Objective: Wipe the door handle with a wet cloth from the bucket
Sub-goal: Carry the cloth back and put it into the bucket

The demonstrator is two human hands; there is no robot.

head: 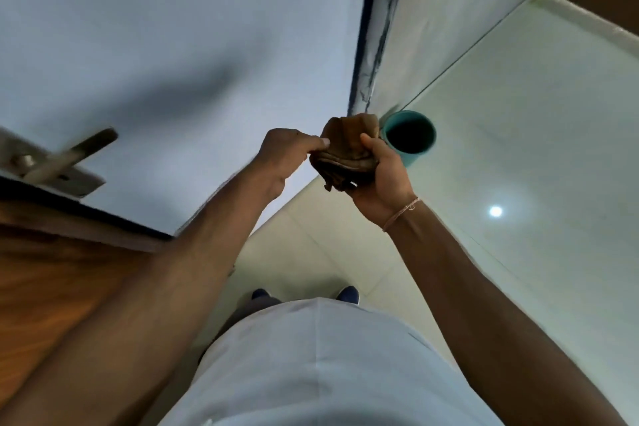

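A bunched brown cloth (345, 149) is held in front of my chest between both hands. My right hand (383, 173) cups it from below and the right, thumb on top. My left hand (287, 156) pinches its left edge with the fingertips. Just beyond the cloth a teal bucket (411, 135) stands on the floor by the wall, its inside dark. The metal lever door handle (72, 156) on its plate juts from the door edge at the far left, well apart from both hands.
The wooden door (52, 280) stands open at lower left, its dark edge facing me. A pale wall (173, 28) fills the upper left, with a dark frame strip (366, 45) running down to the bucket. Glossy light floor tiles (518, 183) spread to the right.
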